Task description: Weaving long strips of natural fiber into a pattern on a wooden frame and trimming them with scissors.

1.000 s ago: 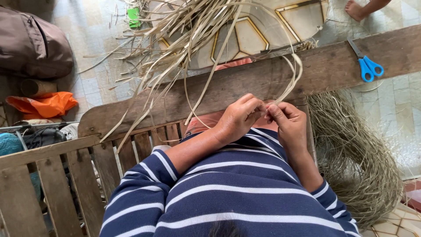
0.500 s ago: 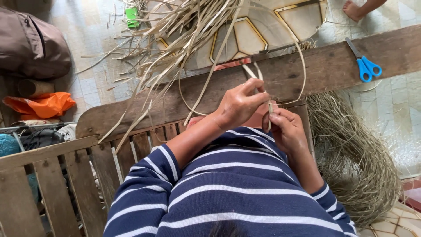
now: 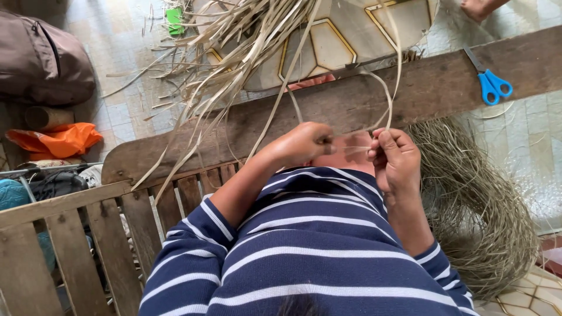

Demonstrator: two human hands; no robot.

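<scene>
My left hand (image 3: pixel 304 143) pinches thin pale straw strands (image 3: pixel 351 140) stretched across to my right hand (image 3: pixel 395 158), which grips their other end. Both hands sit in front of my chest, over a wooden plank (image 3: pixel 351 102). One strand loops up from my right hand (image 3: pixel 398 64) toward a loose bundle of dried straw strips (image 3: pixel 234 41) fanned over the plank and floor. I wear a navy shirt with white stripes.
Blue-handled scissors (image 3: pixel 489 79) lie on the plank at the right. A coil of braided straw rope (image 3: pixel 474 199) lies on the right floor. A slatted wooden bench (image 3: pixel 76 234) stands at left, with an orange cloth (image 3: pixel 55 140) and a brown bag (image 3: pixel 41 58) beyond. Someone's foot (image 3: pixel 480 7) shows at top right.
My hands have drawn apart from a tight pinch together, pulling the strands taut between them. The left hand dropped lower and the strand loop rose higher.
</scene>
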